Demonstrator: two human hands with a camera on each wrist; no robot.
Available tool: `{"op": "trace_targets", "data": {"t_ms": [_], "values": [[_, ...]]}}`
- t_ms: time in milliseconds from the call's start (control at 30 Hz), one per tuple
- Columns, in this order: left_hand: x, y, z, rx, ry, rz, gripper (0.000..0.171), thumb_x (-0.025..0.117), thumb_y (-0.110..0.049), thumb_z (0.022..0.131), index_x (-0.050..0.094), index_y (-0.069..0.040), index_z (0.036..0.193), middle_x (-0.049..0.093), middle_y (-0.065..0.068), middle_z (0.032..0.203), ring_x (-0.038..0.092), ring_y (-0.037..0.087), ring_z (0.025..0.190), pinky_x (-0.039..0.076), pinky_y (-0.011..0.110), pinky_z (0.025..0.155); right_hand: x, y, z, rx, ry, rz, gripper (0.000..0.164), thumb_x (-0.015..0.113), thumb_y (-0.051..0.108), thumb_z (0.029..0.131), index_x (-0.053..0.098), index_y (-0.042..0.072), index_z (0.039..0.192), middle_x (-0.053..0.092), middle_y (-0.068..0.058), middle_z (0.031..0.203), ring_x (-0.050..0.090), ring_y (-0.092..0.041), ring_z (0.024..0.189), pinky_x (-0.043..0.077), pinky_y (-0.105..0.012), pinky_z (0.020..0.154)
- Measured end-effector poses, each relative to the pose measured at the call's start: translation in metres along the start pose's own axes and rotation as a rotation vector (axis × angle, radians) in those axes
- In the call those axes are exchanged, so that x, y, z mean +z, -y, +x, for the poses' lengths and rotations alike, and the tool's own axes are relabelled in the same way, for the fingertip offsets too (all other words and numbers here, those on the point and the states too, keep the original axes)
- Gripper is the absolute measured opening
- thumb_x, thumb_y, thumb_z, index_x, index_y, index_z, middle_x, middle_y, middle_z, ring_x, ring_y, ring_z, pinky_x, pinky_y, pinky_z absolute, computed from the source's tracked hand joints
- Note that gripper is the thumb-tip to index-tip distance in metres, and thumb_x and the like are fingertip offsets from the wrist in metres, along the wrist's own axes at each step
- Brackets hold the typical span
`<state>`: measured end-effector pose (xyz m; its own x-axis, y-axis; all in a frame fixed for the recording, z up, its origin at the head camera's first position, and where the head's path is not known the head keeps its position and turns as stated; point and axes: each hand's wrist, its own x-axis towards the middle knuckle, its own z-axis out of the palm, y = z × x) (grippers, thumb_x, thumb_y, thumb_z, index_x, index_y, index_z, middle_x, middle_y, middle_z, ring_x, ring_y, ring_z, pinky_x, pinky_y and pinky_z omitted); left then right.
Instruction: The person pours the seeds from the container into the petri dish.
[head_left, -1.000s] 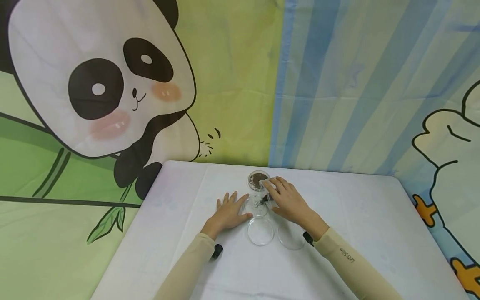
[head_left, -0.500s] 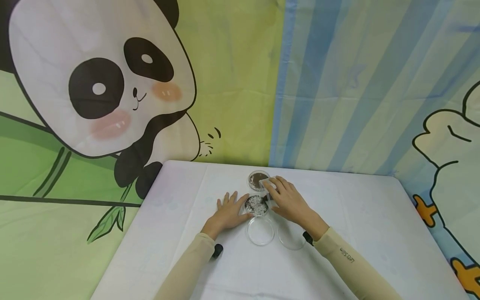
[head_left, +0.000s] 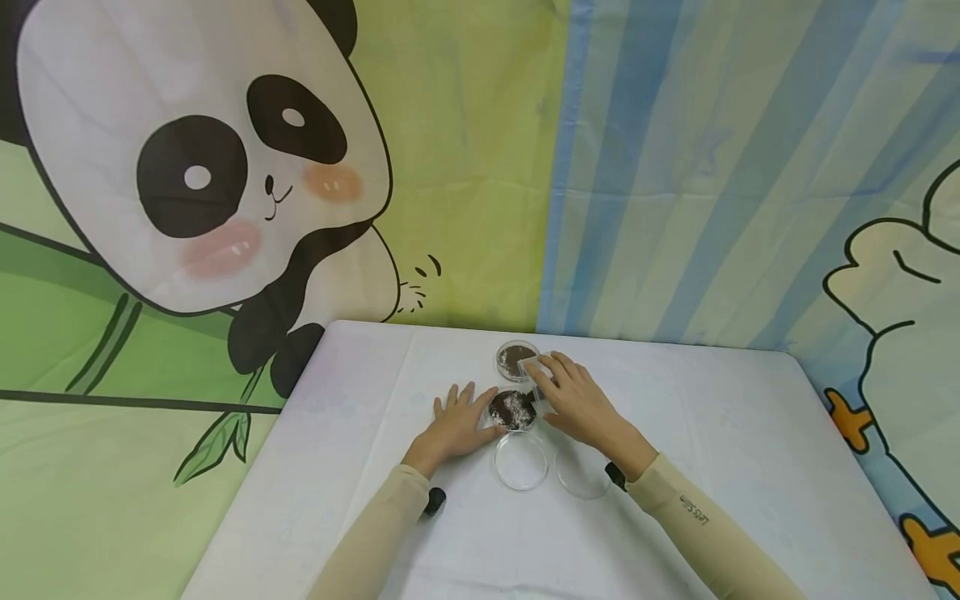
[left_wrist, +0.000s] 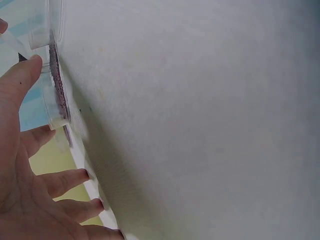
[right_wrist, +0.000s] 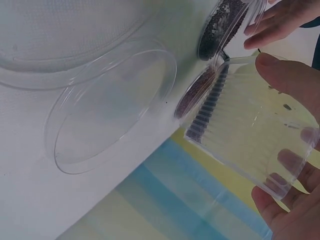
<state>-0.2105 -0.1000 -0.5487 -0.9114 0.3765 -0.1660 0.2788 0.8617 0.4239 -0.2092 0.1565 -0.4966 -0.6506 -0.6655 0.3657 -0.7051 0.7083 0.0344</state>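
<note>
My right hand (head_left: 577, 402) holds a clear square plastic box (right_wrist: 252, 117), tilted above a round petri dish (left_wrist: 49, 102). Dark grains (right_wrist: 207, 107) lie along the box's low side, by a corner over the dish. Black grains (head_left: 504, 406) cover much of the dish, with pale patches showing through. My left hand (head_left: 450, 429) rests beside this dish, fingers spread, its thumb (left_wrist: 25, 75) and index finger touching the dish's edge. Behind stands a second petri dish (head_left: 498, 362) with brown grains, partly hidden by the box.
An empty clear dish (head_left: 497, 463) sits just in front of the filling one. To its right lies another clear round dish or lid (head_left: 583, 498), partly under my right forearm. The white table (head_left: 360, 417) ends at a printed curtain (head_left: 480, 275) behind.
Black grains have gathered in the middle dish, from a thin scatter to a cover over most of it. Both hands and the box stay almost in place.
</note>
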Motion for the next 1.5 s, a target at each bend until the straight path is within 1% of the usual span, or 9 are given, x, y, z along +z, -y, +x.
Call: {"op": "trace_targets", "data": {"t_ms": [433, 567, 733, 900, 1000, 1200, 1300, 1400, 1500], "values": [[-0.001, 0.000, -0.001, 0.003, 0.005, -0.002, 0.080, 0.059, -0.064, 0.092, 0.033, -0.028, 0.158, 0.022, 0.024, 0.161, 0.011, 0.052, 0.146, 0.008, 0.074, 0.110, 0.003, 0.000, 0.000, 0.039, -0.028, 0.044, 0.103, 0.096, 0.023, 0.066, 0.040, 0.005, 0.150, 0.045, -0.023, 0.143, 0.041, -0.044, 0.132, 0.046, -0.059, 0.095], [0.000, 0.000, -0.001, 0.002, 0.009, 0.002, 0.080, 0.058, -0.064, 0.092, 0.032, -0.028, 0.158, 0.022, 0.024, 0.161, 0.011, 0.051, 0.146, 0.008, 0.073, 0.110, 0.006, -0.002, -0.004, 0.154, -0.061, 0.167, 0.100, 0.095, 0.024, 0.067, 0.040, 0.001, 0.148, 0.046, -0.024, 0.141, 0.042, -0.043, 0.130, 0.044, -0.060, 0.097], [0.002, 0.000, -0.002, -0.001, 0.017, 0.007, 0.080, 0.058, -0.065, 0.092, 0.031, -0.028, 0.158, 0.021, 0.024, 0.161, 0.010, 0.051, 0.146, 0.008, 0.073, 0.110, 0.010, -0.005, -0.016, 0.355, -0.083, 0.473, 0.095, 0.092, 0.019, 0.073, 0.036, -0.004, 0.146, 0.043, -0.026, 0.141, 0.040, -0.043, 0.130, 0.038, -0.059, 0.104], [0.001, 0.000, -0.002, 0.007, -0.002, -0.001, 0.079, 0.059, -0.063, 0.092, 0.033, -0.027, 0.157, 0.022, 0.025, 0.160, 0.011, 0.052, 0.146, 0.009, 0.074, 0.110, 0.011, -0.007, -0.027, 0.523, -0.134, 0.704, 0.095, 0.090, 0.019, 0.074, 0.033, -0.002, 0.147, 0.047, -0.025, 0.137, 0.051, -0.039, 0.117, 0.047, -0.057, 0.093], [0.000, 0.000, -0.002, 0.010, -0.008, -0.001, 0.079, 0.059, -0.063, 0.092, 0.033, -0.027, 0.157, 0.023, 0.025, 0.160, 0.012, 0.053, 0.145, 0.009, 0.074, 0.109, 0.010, -0.008, -0.034, 0.594, -0.160, 0.774, 0.096, 0.090, 0.026, 0.076, 0.031, 0.001, 0.148, 0.049, -0.024, 0.137, 0.054, -0.040, 0.117, 0.048, -0.058, 0.089], [-0.001, -0.001, 0.000, 0.004, 0.007, -0.002, 0.079, 0.059, -0.063, 0.092, 0.032, -0.027, 0.158, 0.021, 0.025, 0.161, 0.010, 0.052, 0.146, 0.008, 0.074, 0.110, 0.003, -0.015, -0.055, 0.696, -0.214, 0.949, 0.096, 0.085, 0.030, 0.083, 0.023, 0.005, 0.151, 0.038, -0.021, 0.151, 0.034, -0.042, 0.141, 0.030, -0.053, 0.113], [0.000, -0.001, 0.001, 0.009, 0.001, -0.015, 0.079, 0.059, -0.063, 0.092, 0.033, -0.027, 0.157, 0.022, 0.025, 0.160, 0.010, 0.052, 0.146, 0.008, 0.074, 0.110, -0.001, -0.019, -0.068, 0.737, -0.273, 1.006, 0.097, 0.084, 0.025, 0.084, 0.018, 0.006, 0.153, 0.035, -0.021, 0.151, 0.032, -0.043, 0.142, 0.026, -0.051, 0.115], [0.000, -0.001, 0.001, 0.009, 0.000, -0.015, 0.079, 0.059, -0.063, 0.092, 0.033, -0.028, 0.157, 0.022, 0.025, 0.161, 0.010, 0.052, 0.146, 0.007, 0.074, 0.110, -0.006, -0.023, -0.081, 0.767, -0.330, 1.016, 0.101, 0.083, 0.018, 0.084, 0.013, 0.005, 0.155, 0.035, -0.023, 0.148, 0.037, -0.045, 0.138, 0.027, -0.055, 0.113], [0.000, 0.000, 0.001, 0.007, -0.004, -0.018, 0.079, 0.059, -0.063, 0.092, 0.034, -0.029, 0.157, 0.021, 0.024, 0.161, 0.010, 0.052, 0.146, 0.007, 0.074, 0.110, -0.013, -0.027, -0.093, 0.809, -0.373, 0.953, 0.106, 0.084, 0.015, 0.083, 0.010, 0.005, 0.158, 0.035, -0.026, 0.144, 0.043, -0.047, 0.132, 0.032, -0.060, 0.109]]}}
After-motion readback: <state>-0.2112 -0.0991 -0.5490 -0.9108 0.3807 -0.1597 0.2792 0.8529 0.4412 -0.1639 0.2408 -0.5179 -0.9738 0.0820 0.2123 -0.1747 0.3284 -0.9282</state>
